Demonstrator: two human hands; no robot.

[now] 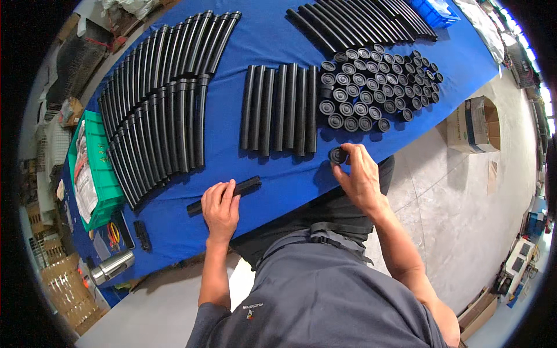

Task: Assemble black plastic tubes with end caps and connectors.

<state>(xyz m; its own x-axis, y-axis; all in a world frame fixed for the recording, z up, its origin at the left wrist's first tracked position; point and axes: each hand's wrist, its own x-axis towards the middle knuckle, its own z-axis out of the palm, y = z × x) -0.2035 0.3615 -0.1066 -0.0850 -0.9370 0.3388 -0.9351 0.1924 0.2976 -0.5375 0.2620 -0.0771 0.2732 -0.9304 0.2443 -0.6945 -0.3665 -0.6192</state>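
My left hand [221, 212] is closed over a short black tube [249, 185] lying aslant near the front edge of the blue-covered table [278, 188]. Between the thumb and fingers of my right hand [364, 178] is a round black cap [337, 155] with ringed grooves on its face. It is held just over the cloth, to the right of the tube and apart from it. Beyond my right hand stand many matching black caps [361, 109] in a cluster. Several bare black tubes [280, 107] lie side by side left of that cluster.
Two overlapping rows of black tubes with collared ends [156, 110] cover the left side. More tubes [348, 26] lie at the back, near a blue bin [436, 13]. A green crate [107, 174], pliers [113, 233] and a metal cylinder [113, 267] are at the left edge. A cardboard box [467, 124] stands on the floor.
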